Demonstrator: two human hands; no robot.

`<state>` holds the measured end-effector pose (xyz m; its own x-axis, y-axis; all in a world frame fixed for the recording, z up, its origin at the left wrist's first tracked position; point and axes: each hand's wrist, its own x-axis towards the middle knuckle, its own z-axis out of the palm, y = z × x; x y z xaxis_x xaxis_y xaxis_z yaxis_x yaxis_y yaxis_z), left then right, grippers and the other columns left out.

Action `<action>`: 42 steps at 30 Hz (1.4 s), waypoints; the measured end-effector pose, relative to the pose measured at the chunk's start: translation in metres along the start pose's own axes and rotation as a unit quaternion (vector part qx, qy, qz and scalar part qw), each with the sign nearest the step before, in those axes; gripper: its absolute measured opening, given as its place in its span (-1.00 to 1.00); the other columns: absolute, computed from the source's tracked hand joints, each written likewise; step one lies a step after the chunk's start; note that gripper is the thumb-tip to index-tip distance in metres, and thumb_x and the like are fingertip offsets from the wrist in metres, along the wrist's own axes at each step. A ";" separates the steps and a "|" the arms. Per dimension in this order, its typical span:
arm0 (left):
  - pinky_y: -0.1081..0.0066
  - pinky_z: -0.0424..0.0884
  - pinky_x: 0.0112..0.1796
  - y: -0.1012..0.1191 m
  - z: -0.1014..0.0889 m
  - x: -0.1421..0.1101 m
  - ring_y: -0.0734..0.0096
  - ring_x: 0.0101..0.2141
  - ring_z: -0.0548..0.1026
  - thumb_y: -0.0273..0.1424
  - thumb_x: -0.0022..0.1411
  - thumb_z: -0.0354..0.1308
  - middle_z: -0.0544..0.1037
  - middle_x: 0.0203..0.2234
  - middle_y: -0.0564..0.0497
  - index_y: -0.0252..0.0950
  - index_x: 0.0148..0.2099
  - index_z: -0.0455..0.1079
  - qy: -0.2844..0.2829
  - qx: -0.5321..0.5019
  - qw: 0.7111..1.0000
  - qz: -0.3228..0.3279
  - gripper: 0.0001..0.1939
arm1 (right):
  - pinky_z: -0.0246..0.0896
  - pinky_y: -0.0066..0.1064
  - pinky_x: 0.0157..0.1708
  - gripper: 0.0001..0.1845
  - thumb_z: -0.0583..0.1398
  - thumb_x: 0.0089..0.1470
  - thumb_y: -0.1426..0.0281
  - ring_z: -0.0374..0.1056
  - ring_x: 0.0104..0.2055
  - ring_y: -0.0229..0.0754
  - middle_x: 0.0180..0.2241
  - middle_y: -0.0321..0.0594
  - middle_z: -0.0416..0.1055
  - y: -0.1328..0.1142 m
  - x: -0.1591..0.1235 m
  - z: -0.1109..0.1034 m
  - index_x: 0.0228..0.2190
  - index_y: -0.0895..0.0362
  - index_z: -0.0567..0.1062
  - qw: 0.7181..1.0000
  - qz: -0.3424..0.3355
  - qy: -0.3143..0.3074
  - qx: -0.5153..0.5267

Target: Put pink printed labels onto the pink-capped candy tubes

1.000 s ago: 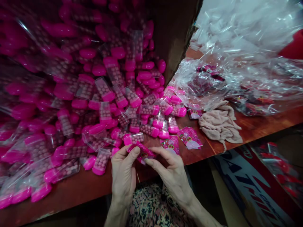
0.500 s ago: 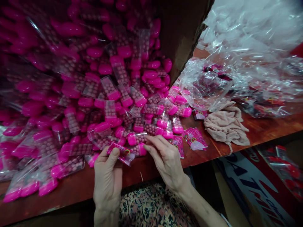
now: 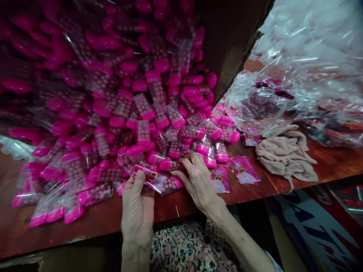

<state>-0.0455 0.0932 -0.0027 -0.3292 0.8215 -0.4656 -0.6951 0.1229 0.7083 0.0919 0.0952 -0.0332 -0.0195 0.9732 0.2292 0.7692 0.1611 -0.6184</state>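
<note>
My left hand (image 3: 138, 200) pinches a small printed pink card (image 3: 150, 176) between thumb and fingers, at the front edge of a large heap. The heap is made of flat clear candy tubes (image 3: 143, 132) with bright pink caps and small round balls inside. My right hand (image 3: 200, 185) has its fingers curled round the clear end of a tube (image 3: 170, 164) at the heap's front; the fingertips are partly hidden. Below that tube lies another capped tube (image 3: 171, 183), close to the card. More printed cards (image 3: 244, 169) lie flat to the right of my right hand.
A cardboard box (image 3: 236, 49) lies open around the heap's back. A crumpled beige cloth (image 3: 286, 153) sits to the right, before clear plastic bags (image 3: 306, 68) with dark red packets. The reddish-brown tabletop (image 3: 99, 221) ends near my body. A printed banner or bag hangs below.
The view has shifted, so the heap appears farther right. My right hand has reached a little deeper among the tubes. My left hand still holds the card.
</note>
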 end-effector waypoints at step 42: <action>0.55 0.41 -0.45 -0.028 0.025 -0.012 0.55 -0.55 0.49 -0.45 -0.09 0.35 0.58 -0.53 0.11 -0.29 -0.40 0.47 -0.056 0.057 0.997 -0.010 -0.86 | 0.20 -0.50 -0.47 -0.72 0.26 -0.04 0.18 0.26 -0.49 -0.32 -0.52 -0.30 0.39 -0.016 -0.044 -0.021 -0.42 0.17 0.50 0.836 0.280 -0.058 0.469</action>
<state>-0.0061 0.0933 -0.0036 -0.2385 0.8748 -0.4218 -0.6212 0.1964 0.7586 0.0941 0.0469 -0.0176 0.0711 0.9397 -0.3346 -0.1597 -0.3204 -0.9337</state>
